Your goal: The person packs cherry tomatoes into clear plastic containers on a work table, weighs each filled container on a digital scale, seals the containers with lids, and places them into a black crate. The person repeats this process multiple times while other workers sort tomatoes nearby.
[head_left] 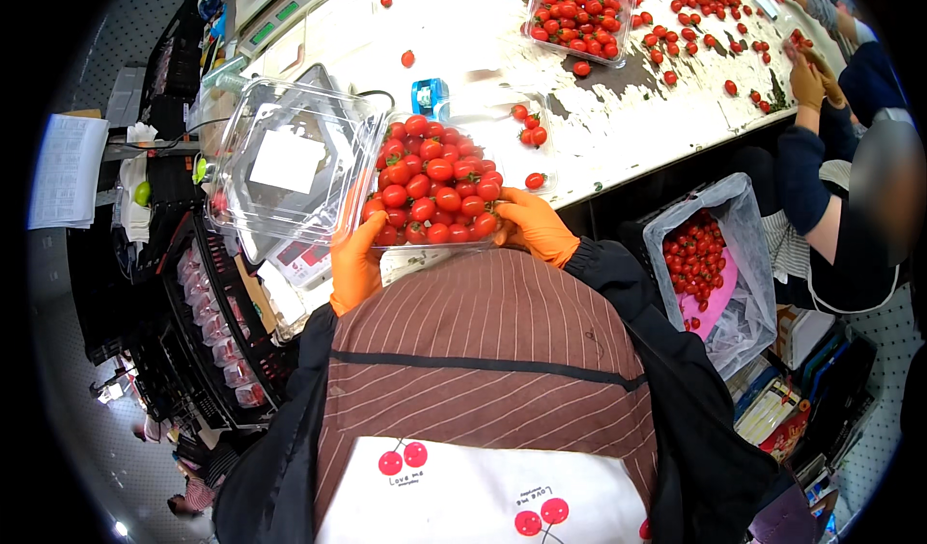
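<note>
Left hand and right hand, both in orange gloves, hold a clear clamshell tub heaped w/ cherry tomatoes, close to the person's chest at the near counter edge. Left fingers are wrapped on the tub's left side by the hinge; right fingers are pressed against its right side. Fingertips are partly hidden behind fruit and plastic, so exact contact pts cannot be made out. Tub base is hidden by the striped apron.

The tub's lid stands open to the left, tilted, overlapping a scale beneath it; the scale is seen only through the plastic, approx. outline only.

Far side of the counter: second filled tub w/ loose tomatoes scattered around it. A second person's gloved hand works at the right edge; their body is partly cut off by the frame rim.

Right of the person, below counter level, a lined crate holds more tomatoes. Left side is crowded w/ black racks, leaving little open room.
</note>
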